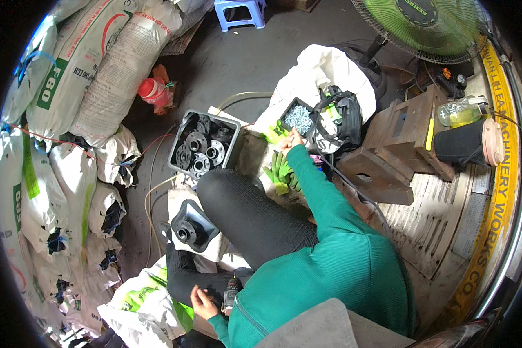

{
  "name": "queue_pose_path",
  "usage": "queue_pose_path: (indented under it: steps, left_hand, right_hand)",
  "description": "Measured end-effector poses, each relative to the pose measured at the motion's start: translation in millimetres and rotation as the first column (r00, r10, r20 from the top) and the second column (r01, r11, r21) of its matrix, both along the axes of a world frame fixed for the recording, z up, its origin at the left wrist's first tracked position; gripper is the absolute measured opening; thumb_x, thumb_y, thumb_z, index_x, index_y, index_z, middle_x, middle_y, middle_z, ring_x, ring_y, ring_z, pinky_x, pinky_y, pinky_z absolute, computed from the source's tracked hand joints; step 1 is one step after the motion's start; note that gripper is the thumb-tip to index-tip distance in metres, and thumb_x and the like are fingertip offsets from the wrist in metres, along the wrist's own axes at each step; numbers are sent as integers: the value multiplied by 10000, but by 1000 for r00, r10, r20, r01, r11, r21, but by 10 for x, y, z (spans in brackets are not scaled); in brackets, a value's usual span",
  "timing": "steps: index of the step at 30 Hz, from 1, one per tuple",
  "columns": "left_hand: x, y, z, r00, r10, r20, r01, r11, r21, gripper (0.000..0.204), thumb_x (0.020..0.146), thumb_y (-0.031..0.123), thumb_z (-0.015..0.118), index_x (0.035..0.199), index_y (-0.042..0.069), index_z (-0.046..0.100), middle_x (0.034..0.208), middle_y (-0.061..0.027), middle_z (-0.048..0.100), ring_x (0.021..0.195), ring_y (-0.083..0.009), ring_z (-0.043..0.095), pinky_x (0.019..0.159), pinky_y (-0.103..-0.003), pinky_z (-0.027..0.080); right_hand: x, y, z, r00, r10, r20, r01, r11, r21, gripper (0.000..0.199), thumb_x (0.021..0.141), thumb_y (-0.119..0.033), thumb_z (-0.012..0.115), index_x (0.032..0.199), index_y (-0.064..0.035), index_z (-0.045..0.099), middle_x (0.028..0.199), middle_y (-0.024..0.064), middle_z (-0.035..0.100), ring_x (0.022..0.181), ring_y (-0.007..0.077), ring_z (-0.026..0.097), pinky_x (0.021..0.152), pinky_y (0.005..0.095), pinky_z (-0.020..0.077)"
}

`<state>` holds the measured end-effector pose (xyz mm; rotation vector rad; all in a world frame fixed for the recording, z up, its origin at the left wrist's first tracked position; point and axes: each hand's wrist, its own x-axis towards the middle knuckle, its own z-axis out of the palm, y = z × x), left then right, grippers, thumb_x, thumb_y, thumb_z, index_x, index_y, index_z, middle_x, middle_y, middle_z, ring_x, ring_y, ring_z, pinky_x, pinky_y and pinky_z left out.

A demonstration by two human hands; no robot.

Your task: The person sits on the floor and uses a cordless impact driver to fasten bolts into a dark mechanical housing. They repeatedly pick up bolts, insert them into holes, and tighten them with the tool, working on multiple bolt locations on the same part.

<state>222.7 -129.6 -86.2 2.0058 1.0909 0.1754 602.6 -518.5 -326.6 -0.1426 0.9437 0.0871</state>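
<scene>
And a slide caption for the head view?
Head view: right hand by the screws, left hand by the drill, black parts in the bin.

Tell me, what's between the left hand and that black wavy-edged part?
A leg in black trousers lies between the left hand and the black wavy-edged part; the head view shows it.
</scene>
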Motion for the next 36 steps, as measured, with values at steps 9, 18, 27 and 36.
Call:
queue_pose_path:
  steps: [9, 18, 27, 36]
  left_hand:
    - [1684, -690, 520, 867, 317, 383, 383, 68, -921, 626, 862, 521, 443, 1244, 26, 455, 1259, -160, 479, 1177, -295, 442, 938, -465, 384]
    - [1575, -773, 543, 845, 446, 296, 367, -79, -927, 410, 862, 400, 508, 1064, 43, 519, 986, -96, 560, 881, -255, 523, 723, -367, 438]
    - [1159, -520, 172, 847, 491, 203, 361, -252, -898, 316, 883, 377, 491, 951, 69, 517, 847, -60, 532, 720, -202, 478, 578, -327, 398]
    - [1068, -392, -20, 862, 491, 122, 328, -359, -874, 270, 903, 353, 475, 837, 94, 516, 708, -24, 504, 558, -149, 433, 433, -286, 357]
  right_hand:
    - [-1041, 1838, 2344, 127, 789, 601, -62, 611, -789, 126, 829, -138, 583, 768, -34, 620, 695, 28, 603, 652, 98, 568, 590, 268, 466]
    - [-2043, 2722, 2571, -31, 961, 276, 555, 246, -795, 239, 600, -352, 644, 619, -134, 548, 843, 92, 551, 1037, 286, 510, 1028, 458, 226]
    - [-2176, 2549, 2770, -235, 971, 49, 721, 208, -661, 289, 595, -284, 669, 788, -93, 572, 882, 86, 529, 930, 293, 506, 885, 436, 387]
    - [-1883, 2226, 3101, -337, 940, 50, 782, 309, -541, 187, 546, -250, 659, 677, -120, 628, 894, 33, 592, 973, 280, 519, 804, 430, 445]
